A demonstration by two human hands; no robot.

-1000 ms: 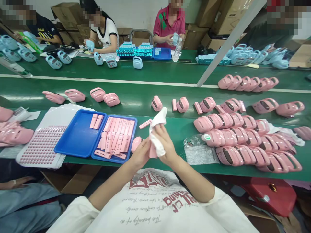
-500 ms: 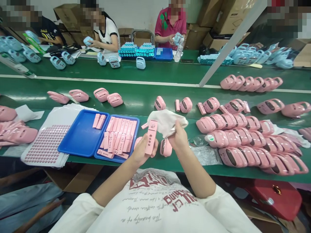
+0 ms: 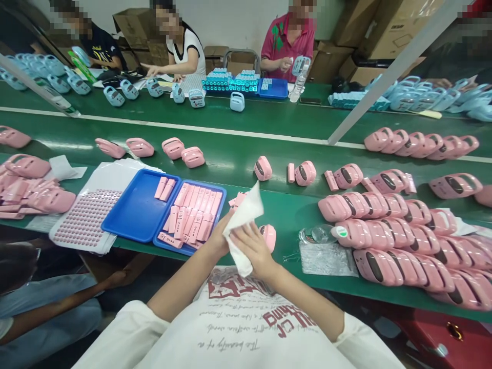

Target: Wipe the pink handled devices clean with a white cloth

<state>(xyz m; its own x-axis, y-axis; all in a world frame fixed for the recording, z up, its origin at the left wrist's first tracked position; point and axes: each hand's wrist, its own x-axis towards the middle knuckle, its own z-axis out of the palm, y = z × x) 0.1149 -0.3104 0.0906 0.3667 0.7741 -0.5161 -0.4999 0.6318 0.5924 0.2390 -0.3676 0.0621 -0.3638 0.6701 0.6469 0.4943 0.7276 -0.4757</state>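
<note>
A white cloth [image 3: 246, 207] is gripped in my right hand [image 3: 255, 248], whose fingers press it against what my left hand [image 3: 221, 238] holds. My left hand is closed round a slim pink plastic piece with small dark marks, seen clearly a moment before and now largely covered by the cloth. Pink plastic [image 3: 238, 199] shows just behind the cloth; whether it is the held piece or another one on the table, I cannot tell. A rounded pink housing [image 3: 268, 237] sits right of my hands. To their left, a blue tray [image 3: 221, 197] holds several slim pink pieces.
Another blue tray [image 3: 126, 207] and a sheet of small round stickers [image 3: 82, 218] lie left. Rows of pink housings [image 3: 384, 236] stand right, beside a clear plastic bag [image 3: 326, 259]. More housings [image 3: 305, 173] line the green belt [image 3: 230, 138]. Co-workers sit opposite with blue housings [image 3: 237, 101].
My right hand has brought the cloth left and down onto the pink piece in my left hand, covering it. The view has shifted slightly. A co-worker opposite has put a blue housing down.
</note>
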